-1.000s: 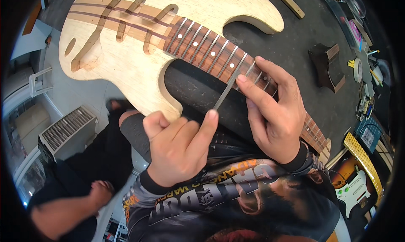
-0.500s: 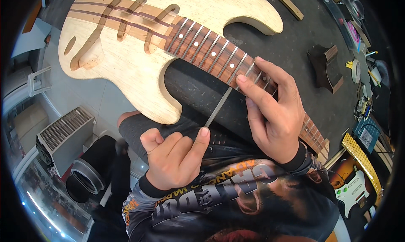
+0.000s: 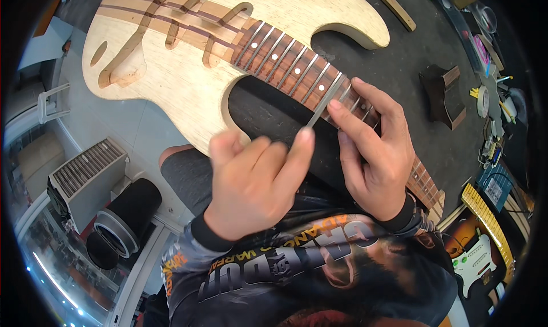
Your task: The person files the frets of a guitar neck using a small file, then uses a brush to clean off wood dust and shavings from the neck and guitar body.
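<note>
An unfinished pale wooden electric guitar body [image 3: 171,99] lies across the upper left, its striped neck section running into a dark reddish-brown fretboard [image 3: 285,64] with metal frets and white dots. My left hand [image 3: 257,184], somewhat blurred, closes around the lower end of a slim grey metal file [image 3: 322,106]. The file lies across the fretboard along a fret, beside one of the white dots. My right hand [image 3: 379,150] grips the neck just beyond the file, with fingertips resting on the fretboard near its blade. Part of the neck is hidden under that hand.
A dark curved neck rest [image 3: 442,96] stands on the black bench at right. Tape, pens and small parts line the bench's far right edge. A sunburst guitar [image 3: 474,253] sits at lower right. A black cylindrical bin [image 3: 128,218] stands on the floor at left.
My left hand has moved up and to the right, pushing the file from the fretboard's near edge across it. My right hand stays on the neck. The view has shifted slightly.
</note>
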### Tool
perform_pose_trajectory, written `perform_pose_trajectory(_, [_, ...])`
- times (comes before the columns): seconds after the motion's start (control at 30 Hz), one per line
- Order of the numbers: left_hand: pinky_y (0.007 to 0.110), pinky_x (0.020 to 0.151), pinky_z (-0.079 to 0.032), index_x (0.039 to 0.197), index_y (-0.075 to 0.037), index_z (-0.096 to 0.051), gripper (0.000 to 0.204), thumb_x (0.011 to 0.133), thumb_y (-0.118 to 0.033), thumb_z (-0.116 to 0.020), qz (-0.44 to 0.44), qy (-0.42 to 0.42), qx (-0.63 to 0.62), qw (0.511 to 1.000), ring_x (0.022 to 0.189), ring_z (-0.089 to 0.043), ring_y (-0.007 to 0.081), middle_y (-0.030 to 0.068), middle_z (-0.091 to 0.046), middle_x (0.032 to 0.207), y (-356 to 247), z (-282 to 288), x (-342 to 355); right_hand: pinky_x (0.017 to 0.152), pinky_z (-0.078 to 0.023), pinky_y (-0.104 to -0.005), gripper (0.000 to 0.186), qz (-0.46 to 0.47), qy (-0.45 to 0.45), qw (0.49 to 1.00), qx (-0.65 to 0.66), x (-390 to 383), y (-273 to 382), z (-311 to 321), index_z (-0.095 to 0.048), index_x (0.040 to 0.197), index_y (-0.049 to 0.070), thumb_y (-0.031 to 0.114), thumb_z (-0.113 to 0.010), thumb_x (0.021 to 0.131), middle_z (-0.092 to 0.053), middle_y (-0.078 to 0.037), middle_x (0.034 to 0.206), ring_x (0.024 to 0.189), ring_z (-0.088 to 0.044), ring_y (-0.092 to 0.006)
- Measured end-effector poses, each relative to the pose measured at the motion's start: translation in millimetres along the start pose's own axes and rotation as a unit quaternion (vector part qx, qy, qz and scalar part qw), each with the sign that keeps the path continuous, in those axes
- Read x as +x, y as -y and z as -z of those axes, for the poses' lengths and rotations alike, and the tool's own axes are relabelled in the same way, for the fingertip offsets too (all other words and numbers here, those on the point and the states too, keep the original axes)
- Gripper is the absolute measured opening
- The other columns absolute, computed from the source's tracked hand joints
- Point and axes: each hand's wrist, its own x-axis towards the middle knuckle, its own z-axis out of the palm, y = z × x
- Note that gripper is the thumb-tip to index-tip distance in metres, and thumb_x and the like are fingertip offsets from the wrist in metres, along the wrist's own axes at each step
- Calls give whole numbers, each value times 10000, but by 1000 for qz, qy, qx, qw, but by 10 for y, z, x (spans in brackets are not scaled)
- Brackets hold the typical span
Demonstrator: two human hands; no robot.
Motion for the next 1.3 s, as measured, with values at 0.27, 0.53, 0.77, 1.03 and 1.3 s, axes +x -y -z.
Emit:
perform_pose_trajectory(0.27, [421,804,-262,1327,-6,-800,502,830,-16,-731,19,27,-10,999,616,-463,141,-58,-406,695,-95,264,-487,921,-615,-429,649,14,4,1000,-7,3,-25,7,-848,1360,206,-8,-850,748,-728,-149,1441,1154,-747,-338])
perform_pose_trajectory(0.53, [450,825,-331,1385,0,-772,532,860,-84,-743,15,-3,-10,1000,678,-520,166,-36,-474,760,-50,80,-165,917,-616,-432,629,18,2,1000,-7,9,3,6,-853,1345,199,-5,-850,750,-729,-153,1444,1152,-749,-338])
perform_pose_trajectory(0.77, [458,834,-350,1374,-8,-782,537,843,-81,-745,8,1,-1,1000,675,-535,169,-34,-488,763,-12,70,-127,911,-613,-427,622,10,4,1000,-4,1,-8,7,-854,1339,198,-8,-849,752,-730,-150,1443,1154,-748,-336])
perform_pose_trajectory(1.03, [418,798,-263,1293,-12,-819,464,834,-28,-752,9,16,-9,1000,621,-471,141,-58,-428,703,-48,230,-437,904,-614,-426,633,19,2,1000,-14,21,-7,12,-851,1350,199,0,-846,750,-732,-152,1436,1145,-749,-338])
perform_pose_trajectory(1.3, [416,802,-276,1318,-21,-814,464,859,-53,-760,9,7,-7,1000,623,-476,143,-64,-430,699,-1,116,-202,893,-617,-426,631,24,4,1000,-14,30,-8,20,-853,1344,191,2,-844,741,-732,-157,1430,1122,-751,-342])
